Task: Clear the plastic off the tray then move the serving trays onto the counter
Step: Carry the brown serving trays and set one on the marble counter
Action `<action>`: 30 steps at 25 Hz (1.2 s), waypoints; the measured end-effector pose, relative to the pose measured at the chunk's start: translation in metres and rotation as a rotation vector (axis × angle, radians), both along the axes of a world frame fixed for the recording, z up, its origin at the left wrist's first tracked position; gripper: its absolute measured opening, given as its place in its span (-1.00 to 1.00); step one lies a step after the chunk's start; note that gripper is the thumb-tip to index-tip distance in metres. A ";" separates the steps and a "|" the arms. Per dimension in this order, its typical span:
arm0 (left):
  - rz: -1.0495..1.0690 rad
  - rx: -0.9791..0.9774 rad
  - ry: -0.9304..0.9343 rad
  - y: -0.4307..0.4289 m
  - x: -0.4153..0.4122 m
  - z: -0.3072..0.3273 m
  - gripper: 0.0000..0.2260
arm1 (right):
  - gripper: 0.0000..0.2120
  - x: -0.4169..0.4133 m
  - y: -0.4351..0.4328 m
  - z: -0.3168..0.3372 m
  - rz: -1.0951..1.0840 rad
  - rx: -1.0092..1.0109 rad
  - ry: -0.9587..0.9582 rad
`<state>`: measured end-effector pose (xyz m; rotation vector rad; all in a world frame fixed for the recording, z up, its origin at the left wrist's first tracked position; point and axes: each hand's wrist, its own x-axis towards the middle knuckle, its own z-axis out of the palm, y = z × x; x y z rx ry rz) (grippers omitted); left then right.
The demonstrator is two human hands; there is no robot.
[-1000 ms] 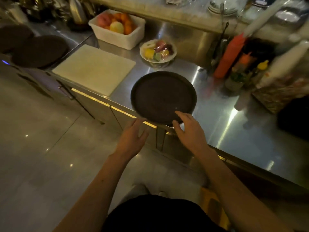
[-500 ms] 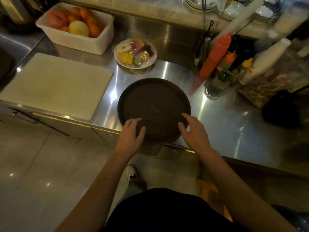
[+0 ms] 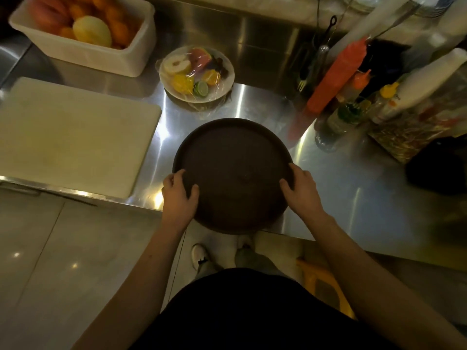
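Since the earlier frames both hands have shifted from the near rim of the round tray to its two sides, and the view has drawn closer over it. The steel tabletop (image 3: 353,198) fills most of the scene, shiny with streaks of reflected light. At its left lies a pale rectangular cutting board (image 3: 73,135), flat and bare, its near edge close to the tabletop's front edge. Beyond the board stands a white bin (image 3: 101,56) heaped with fruit. The dark round serving tray (image 3: 232,170) sits in the middle, its near part jutting past the tabletop's front edge over the floor; no plastic shows on it. The left hand (image 3: 178,197) grips the tray's left rim, thumb laid on the inner surface and fingers curled over the edge. The right hand (image 3: 302,189) clasps the right rim in the same way. Behind the tray, apart from it, a white plate (image 3: 227,74) of cut fruit is covered in clear film. To the right a leaning orange squeeze bottle (image 3: 336,79) stands among other bottles, which are blurred.
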<state>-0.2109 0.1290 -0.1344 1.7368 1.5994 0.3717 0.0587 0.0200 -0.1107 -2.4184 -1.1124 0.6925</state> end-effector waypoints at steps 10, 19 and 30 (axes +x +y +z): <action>0.211 -0.163 0.074 0.019 0.020 -0.005 -0.45 | -0.42 0.044 0.026 -0.029 0.015 -0.145 0.143; 0.271 -0.217 0.069 0.023 0.027 -0.002 -0.41 | -0.20 0.051 0.032 -0.037 -0.017 -0.133 0.296; 0.369 -0.178 0.121 0.014 0.020 0.008 -0.29 | -0.25 0.041 0.032 -0.019 -0.108 -0.011 0.260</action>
